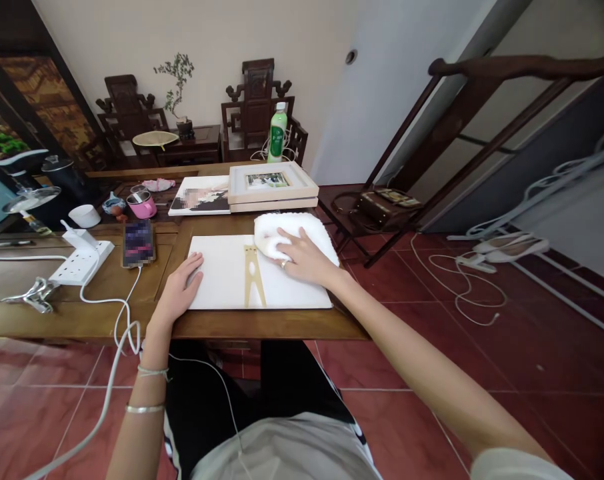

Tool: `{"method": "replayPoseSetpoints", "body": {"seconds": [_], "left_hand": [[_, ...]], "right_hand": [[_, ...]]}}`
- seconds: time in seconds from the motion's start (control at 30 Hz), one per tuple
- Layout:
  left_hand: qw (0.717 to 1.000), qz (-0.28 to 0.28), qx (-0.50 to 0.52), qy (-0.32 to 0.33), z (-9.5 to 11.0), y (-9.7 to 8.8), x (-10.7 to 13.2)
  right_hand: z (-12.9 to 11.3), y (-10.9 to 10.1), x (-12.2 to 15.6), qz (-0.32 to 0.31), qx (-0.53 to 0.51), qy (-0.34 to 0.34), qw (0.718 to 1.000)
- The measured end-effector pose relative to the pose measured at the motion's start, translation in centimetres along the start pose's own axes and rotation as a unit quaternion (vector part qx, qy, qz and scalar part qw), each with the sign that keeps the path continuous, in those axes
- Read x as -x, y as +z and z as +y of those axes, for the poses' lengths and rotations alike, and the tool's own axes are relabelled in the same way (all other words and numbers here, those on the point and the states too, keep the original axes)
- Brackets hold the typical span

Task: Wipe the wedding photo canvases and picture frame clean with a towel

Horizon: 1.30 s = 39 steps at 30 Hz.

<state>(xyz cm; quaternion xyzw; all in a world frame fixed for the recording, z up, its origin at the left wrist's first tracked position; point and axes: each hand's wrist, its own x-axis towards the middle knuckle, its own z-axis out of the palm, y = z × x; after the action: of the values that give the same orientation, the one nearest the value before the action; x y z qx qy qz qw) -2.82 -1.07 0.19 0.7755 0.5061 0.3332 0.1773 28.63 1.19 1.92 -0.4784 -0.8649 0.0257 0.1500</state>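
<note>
A white panel [217, 273] lies flat near the front edge of the wooden table, with a tan, A-shaped piece [250, 275] on its face. My left hand [179, 287] rests at the panel's left edge, its fingers stretched out over the corner area and holding nothing. On the panel's right part sits a fluffy white cloth [317, 230], which hangs a little past the back edge. My right hand [305, 257], with a ring on one finger, lies on top of the cloth, its fingers spread and pressed into the pile. The cloth hides the panel's upper right corner.
Behind the panel are stacked framed pictures [275, 190], a photo panel [197, 197] and a green bottle [278, 133]. To the left are a phone [139, 243], a white power strip [85, 260], cables and a pink cup [142, 203]. A wooden chair [382, 207] stands right.
</note>
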Motion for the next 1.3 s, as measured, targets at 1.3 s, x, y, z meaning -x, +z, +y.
{"method": "replayPoseSetpoints", "body": {"seconds": [1.3], "left_hand": [[1.0, 0.003, 0.005, -0.004, 0.3, 0.1, 0.1]], "right_hand": [[-7.1, -6.3, 10.9, -0.137, -0.098, -0.064, 0.984]]}}
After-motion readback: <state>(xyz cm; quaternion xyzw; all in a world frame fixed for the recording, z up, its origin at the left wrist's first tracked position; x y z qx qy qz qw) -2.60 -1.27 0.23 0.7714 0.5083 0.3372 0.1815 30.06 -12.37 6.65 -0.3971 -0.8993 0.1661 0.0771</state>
